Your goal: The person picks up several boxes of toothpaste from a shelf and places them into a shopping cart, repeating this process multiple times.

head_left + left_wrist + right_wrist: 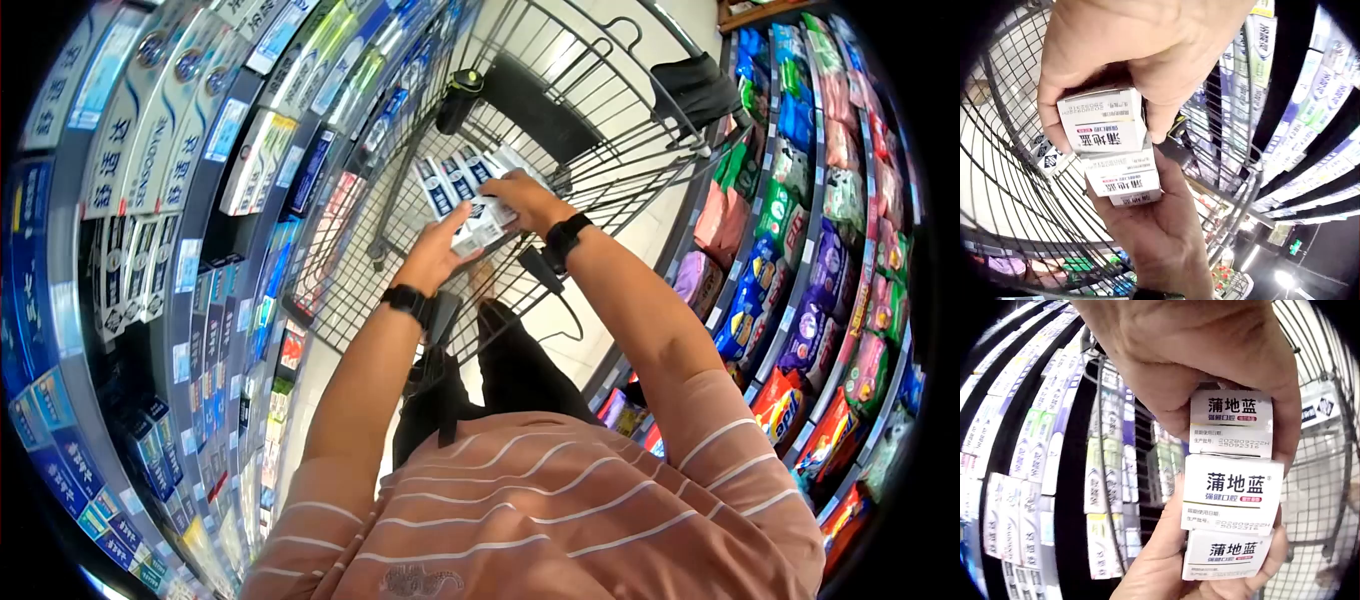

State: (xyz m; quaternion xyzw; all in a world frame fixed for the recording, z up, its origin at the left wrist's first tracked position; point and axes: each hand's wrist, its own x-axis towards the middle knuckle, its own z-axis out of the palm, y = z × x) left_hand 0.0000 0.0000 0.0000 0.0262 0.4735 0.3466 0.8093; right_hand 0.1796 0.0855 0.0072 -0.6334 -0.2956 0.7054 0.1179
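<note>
Over the shopping cart, both hands hold a small bundle of white and blue toothpaste boxes [458, 182]. The left hand [432, 252] grips the near left side, and the right hand [527, 200] grips the right side. In the right wrist view, three box ends [1232, 494] are stacked in a column facing the camera. There the right hand [1210, 356] curls round the top box, while the left hand [1160, 556] holds the lowest from beneath. The left wrist view shows the same box ends [1104, 128], with the left hand [1129, 44] uppermost and the right hand [1157, 234] below.
The wire cart [350, 260] surrounds the hands; a black bottle [460, 105] is at its far side and a black bag [690, 90] hangs at its right. Shelves of toothpaste cartons [150, 130] line the left, shelves of bagged packs [765, 295] the right.
</note>
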